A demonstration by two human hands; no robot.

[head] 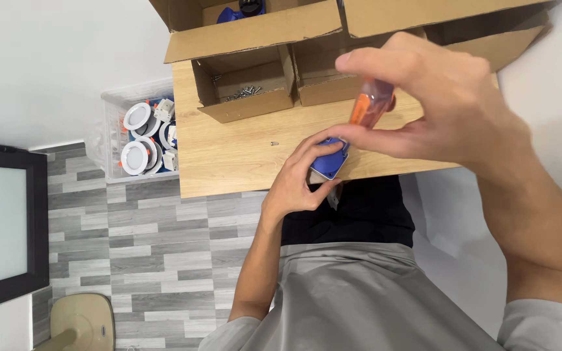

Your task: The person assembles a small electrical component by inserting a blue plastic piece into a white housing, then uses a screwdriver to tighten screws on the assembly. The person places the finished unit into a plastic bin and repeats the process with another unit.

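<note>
Left hand (300, 179) fingers clamp a blue plastic housing (330, 159) at the near edge of the wooden bench (229, 156); right hand (437, 104) fingers pinch an orange-handled screwdriver (371, 104) upright above it. Keeping the tool vertical likely helps. Open cardboard boxes (245, 84) crowd the far edge; a loose screw (274, 143) lies nearby.

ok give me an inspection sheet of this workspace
surface: wooden table, a loose screw lying on it
job's things: blue part on the table edge; orange-handled screwdriver upright above it
clutter: open cardboard boxes, one with screws
grippers: left hand grips the blue part; right hand pinches the screwdriver
cables: nothing seen
surroundings: clear bin of white round fittings on a grey plank floor
</note>
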